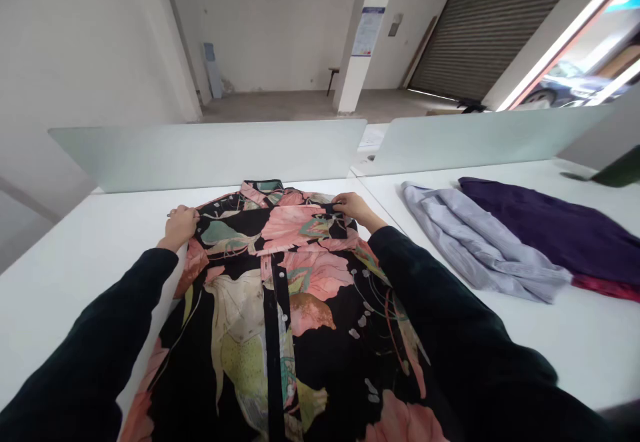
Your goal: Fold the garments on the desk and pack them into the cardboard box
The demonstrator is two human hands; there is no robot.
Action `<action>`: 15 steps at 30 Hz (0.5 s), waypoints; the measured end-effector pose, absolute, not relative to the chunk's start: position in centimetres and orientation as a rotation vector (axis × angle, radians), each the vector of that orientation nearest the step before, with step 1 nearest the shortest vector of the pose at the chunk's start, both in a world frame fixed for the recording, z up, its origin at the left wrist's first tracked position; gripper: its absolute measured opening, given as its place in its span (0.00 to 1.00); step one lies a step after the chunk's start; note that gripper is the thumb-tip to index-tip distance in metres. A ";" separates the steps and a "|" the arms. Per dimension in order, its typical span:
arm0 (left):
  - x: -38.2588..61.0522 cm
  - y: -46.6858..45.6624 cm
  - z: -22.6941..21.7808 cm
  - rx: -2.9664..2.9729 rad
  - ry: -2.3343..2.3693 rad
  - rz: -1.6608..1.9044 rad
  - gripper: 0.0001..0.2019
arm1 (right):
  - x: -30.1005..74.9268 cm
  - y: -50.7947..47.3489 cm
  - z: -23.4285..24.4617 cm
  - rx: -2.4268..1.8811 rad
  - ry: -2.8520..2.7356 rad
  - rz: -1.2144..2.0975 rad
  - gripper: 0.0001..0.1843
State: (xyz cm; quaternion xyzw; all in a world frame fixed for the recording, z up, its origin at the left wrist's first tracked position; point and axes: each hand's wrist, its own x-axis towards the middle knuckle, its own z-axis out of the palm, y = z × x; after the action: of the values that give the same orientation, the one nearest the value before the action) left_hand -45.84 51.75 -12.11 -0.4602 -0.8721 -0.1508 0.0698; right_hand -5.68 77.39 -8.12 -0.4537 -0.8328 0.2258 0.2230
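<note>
Left hand (181,226) closes on the shoulder edge and right hand (354,207) pinches a folded flap of a black, pink-floral button-front shirt (280,282), spread on a white worktop (75,275), collar far, lower front unfolded. A rumpled lavender garment (480,242) overlaps a deep-purple garment (555,229) nearby.

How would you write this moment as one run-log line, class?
left hand: holds floral black shirt edge | right hand: holds shirt's upper front | beside, on white table: lilac garment, purple garment
</note>
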 end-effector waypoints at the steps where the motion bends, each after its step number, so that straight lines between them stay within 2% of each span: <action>1: -45.5 51.7 -12.1 -1.351 -2.616 -0.451 0.17 | -5.9 77.5 -8.3 -1.286 -2.316 0.527 0.10; 5: -43.4 51.6 -12.2 -1.260 -2.579 -0.512 0.20 | -6.2 77.2 -9.6 -1.375 -2.359 0.354 0.15; 9: -40.9 50.6 -12.9 -1.366 -2.435 -0.611 0.24 | -5.3 75.5 -10.4 -1.224 -2.359 0.120 0.25; 11: -39.9 49.3 -13.6 -1.515 -2.409 -0.592 0.25 | -4.5 74.5 -10.4 -1.060 -2.450 0.031 0.24; 15: -38.6 45.2 -15.2 -1.711 -2.509 -0.513 0.24 | -2.2 72.7 -10.1 -0.914 -2.761 0.099 0.15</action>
State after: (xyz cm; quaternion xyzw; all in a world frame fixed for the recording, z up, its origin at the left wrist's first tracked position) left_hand -38.63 45.18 -15.20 -0.5552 -0.8143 -0.1665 0.0310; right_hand -2.19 72.71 -10.14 -0.3119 -0.9424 0.0340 0.1157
